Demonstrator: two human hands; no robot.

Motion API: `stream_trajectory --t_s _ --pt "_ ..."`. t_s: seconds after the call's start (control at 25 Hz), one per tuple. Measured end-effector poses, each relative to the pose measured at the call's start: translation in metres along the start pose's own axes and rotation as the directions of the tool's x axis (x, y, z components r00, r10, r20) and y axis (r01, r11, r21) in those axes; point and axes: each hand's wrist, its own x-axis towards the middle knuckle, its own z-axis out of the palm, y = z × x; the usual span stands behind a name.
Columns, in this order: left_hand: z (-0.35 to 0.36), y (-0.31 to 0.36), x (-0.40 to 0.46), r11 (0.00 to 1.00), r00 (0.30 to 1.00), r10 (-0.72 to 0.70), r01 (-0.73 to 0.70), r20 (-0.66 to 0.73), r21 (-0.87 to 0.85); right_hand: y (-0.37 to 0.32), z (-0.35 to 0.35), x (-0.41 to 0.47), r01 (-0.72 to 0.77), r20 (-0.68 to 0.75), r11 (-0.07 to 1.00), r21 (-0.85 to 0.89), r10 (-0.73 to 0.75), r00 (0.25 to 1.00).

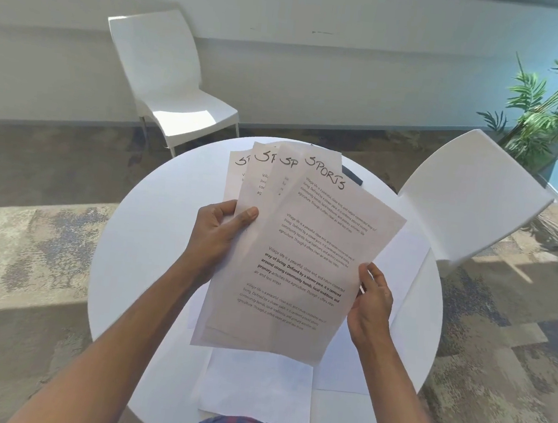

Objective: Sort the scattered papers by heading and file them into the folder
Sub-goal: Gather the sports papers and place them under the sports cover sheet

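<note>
A fan of several printed sheets point(301, 248), each headed "SPORTS" in handwriting, is held up above the round white table point(134, 265). My left hand point(220, 232) grips the fan at its left edge, thumb on top. My right hand point(371, 303) pinches the right edge of the front sheet. More white papers point(258, 391) lie flat on the table under the fan, their headings hidden. A dark object point(351, 177), possibly the folder, peeks out behind the fan's top.
One white chair point(168, 75) stands beyond the table at the left, another white chair point(472, 193) close at the right. A green plant point(557, 102) fills the far right corner. Patterned carpet surrounds the table.
</note>
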Motion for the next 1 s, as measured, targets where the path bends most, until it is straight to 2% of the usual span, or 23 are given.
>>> stream_trajectory --t_s 0.36,0.48,0.68,0.76,0.88,1.0 --pt "0.002 0.002 -0.002 0.997 1.0 -0.019 0.018 0.006 0.08 0.0 0.0 -0.005 -0.011 0.154 0.995 -0.103 0.027 0.988" --pt "0.006 0.002 -0.005 0.994 0.999 -0.024 0.029 -0.046 0.106 0.0 0.003 -0.006 0.011 0.111 0.993 -0.12 0.003 0.994" --pt "0.001 -0.006 -0.005 0.945 0.998 -0.058 0.065 -0.03 0.321 -0.003 0.011 -0.004 0.079 0.062 0.987 -0.14 -0.071 0.996" --pt "0.0 -0.009 -0.005 0.961 0.995 -0.104 0.102 -0.007 0.258 -0.007 0.012 -0.006 0.058 0.15 0.982 -0.177 -0.032 0.988" --pt "-0.001 -0.009 0.0 0.963 0.98 -0.193 0.181 0.044 0.201 -0.017 0.012 -0.009 0.034 0.345 0.942 -0.335 0.089 0.935" --pt "-0.004 -0.009 0.001 0.952 0.969 -0.208 0.169 0.132 0.257 -0.021 0.015 -0.01 0.075 0.379 0.911 -0.407 0.093 0.921"
